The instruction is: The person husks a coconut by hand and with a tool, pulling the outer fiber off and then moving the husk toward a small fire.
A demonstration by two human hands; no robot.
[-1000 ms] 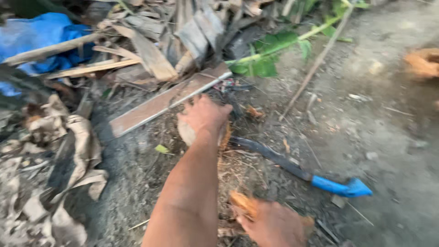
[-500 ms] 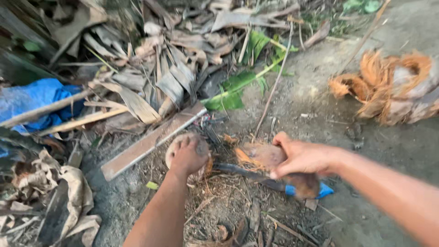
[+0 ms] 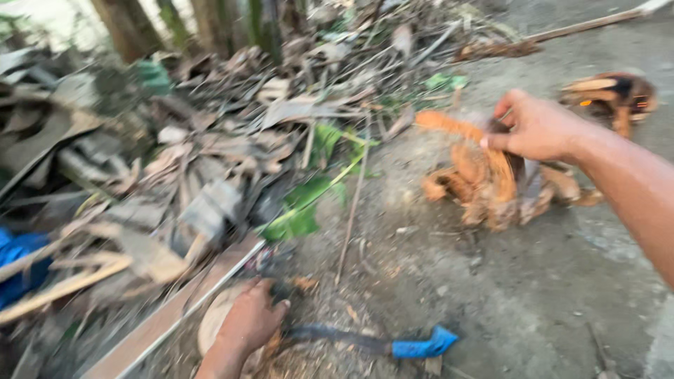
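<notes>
Two hands, one husked coconut, one strip of husk, one blade lying on the ground.

The left hand is pressing down on one pale, round coconut at the bottom edge, fingers curled closed over its top; the nut is sitting on the ground just beside one long flat board, and the hand is hiding most of it. The right hand is gripping one orange-brown strip of husk at the upper right, fingers closed around it, above one husk pile that blur is making hard to separate from the strip. One curved dark blade with a blue handle is lying near the coconut. One more husk clump is showing beyond, blurred. Dry leaves are covering the left side, uncountable; one blue sheet is being cut off by the left edge.
</notes>
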